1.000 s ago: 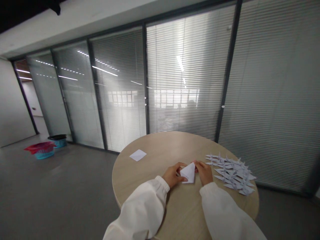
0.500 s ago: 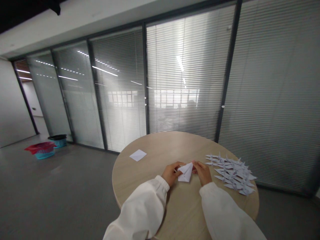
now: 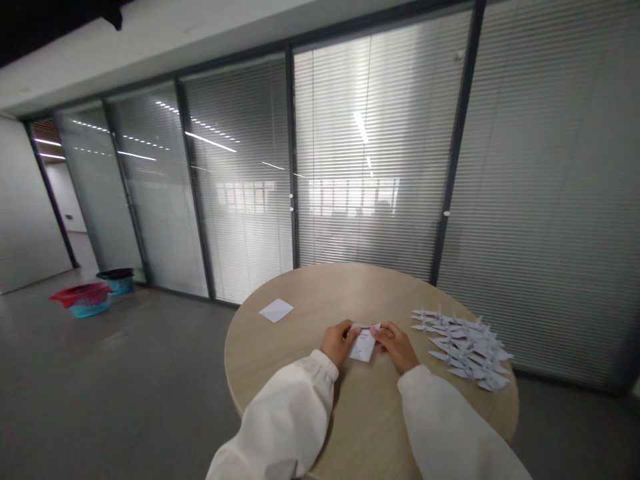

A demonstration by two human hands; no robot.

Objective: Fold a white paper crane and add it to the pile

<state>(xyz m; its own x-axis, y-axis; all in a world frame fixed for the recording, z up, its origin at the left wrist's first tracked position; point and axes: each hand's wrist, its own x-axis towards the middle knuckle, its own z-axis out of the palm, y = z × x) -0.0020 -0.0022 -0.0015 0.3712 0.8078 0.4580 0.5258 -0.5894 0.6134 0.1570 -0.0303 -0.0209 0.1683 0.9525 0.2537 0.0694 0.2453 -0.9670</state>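
A small folded sheet of white paper [image 3: 363, 348] is held between both hands over the middle of the round table. My left hand [image 3: 339, 343] pinches its upper left edge, thumb on top. At the upper right edge my right hand [image 3: 397, 346] closes thumb and fingers on the same paper. The face turned up shows a few faint dark marks, and its top edge looks folded. Fingertips behind the paper are hidden.
Many folded paper cranes [image 3: 467, 347] stand in rows at the right side of the wooden table [image 3: 345, 283]. A white paper square [image 3: 277, 310] lies at its left. Two blue baskets [image 3: 90, 305] with red and black liners sit on the floor. Glass partitions [image 3: 370, 153] with blinds stand behind.
The paper between my hands shows a flat, marked face where a slanted flap was raised before. My right hand has moved slightly left, closer to my left hand.
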